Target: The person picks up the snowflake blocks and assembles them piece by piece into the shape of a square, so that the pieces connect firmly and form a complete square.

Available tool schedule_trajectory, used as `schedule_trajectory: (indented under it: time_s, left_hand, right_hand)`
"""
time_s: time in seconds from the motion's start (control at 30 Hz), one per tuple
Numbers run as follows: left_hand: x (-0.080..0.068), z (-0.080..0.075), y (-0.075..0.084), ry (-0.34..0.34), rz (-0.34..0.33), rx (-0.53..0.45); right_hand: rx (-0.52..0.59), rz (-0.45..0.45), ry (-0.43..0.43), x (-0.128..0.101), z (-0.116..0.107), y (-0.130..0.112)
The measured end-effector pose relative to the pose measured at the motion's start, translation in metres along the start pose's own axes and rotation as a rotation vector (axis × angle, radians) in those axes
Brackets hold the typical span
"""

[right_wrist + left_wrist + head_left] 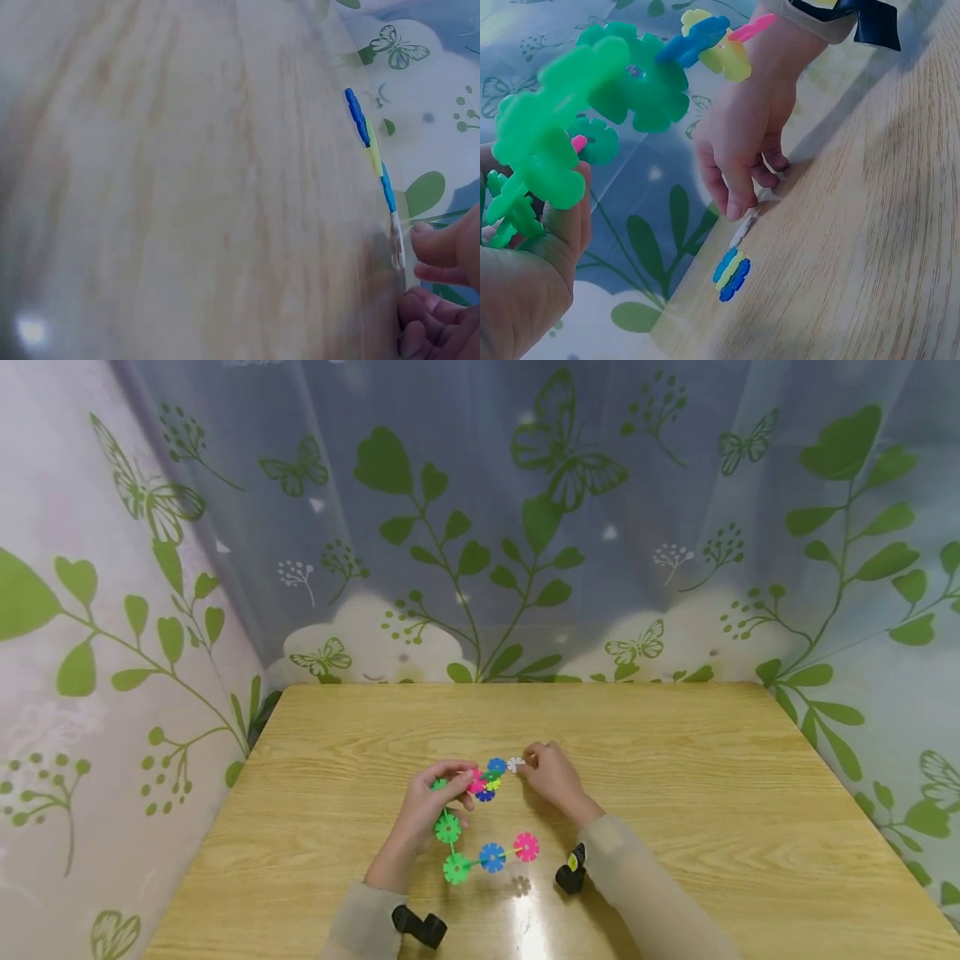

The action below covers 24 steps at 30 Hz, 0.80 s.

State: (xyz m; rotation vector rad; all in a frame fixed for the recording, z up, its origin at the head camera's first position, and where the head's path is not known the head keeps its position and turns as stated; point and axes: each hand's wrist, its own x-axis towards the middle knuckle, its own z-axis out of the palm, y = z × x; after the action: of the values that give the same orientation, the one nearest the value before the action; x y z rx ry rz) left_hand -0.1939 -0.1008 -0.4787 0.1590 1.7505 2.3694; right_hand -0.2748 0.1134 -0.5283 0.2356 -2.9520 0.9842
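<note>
On the wooden surface (675, 793), a chain of snowflake-shaped plastic discs (480, 827) serves as the landmark: green, blue, pink and yellow pieces slotted edge to edge in a bent line. The left hand (431, 806) grips the upper left stretch of the chain, its fingers (570, 217) curled round the green discs and lifting that part clear of the surface; the left wrist view shows those green pieces close up and blurred. At the chain's far end, just beyond a small blue and yellow cluster (731, 275) lying on the surface, the right hand (551, 772) pinches a white disc (515, 764) between thumb and fingertips, holding it on edge against the end of the cluster. The right wrist view shows the white disc in line with the blue and yellow pieces, touching the last of them. The chain's near end, a green, a blue and a pink disc, hangs in front of both hands. A curtain printed with green leaves and butterflies (525, 527) stands behind the surface.
</note>
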Motion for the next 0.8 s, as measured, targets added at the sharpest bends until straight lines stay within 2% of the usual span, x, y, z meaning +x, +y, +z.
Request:
schedule_trajectory:
  time_s: [0.2, 0.43, 0.53, 0.8]
  left_hand:
    - [0.0, 0.001, 0.0, 0.001, -0.001, -0.001]
    - [0.0, 0.001, -0.001, -0.005, 0.002, 0.003]
    - [0.0, 0.002, -0.002, -0.005, -0.001, 0.009]
    - [0.002, 0.004, -0.002, -0.007, -0.012, 0.025]
  right_hand:
    - [-0.086, 0.008, -0.012, 0.002, 0.001, -0.003]
    - [-0.042, 0.028, -0.014, -0.001, 0.0, -0.003]
    - [0.014, 0.031, 0.008, -0.005, -0.001, -0.002]
    - [0.299, 0.016, 0.103, -0.022, -0.01, -0.002]
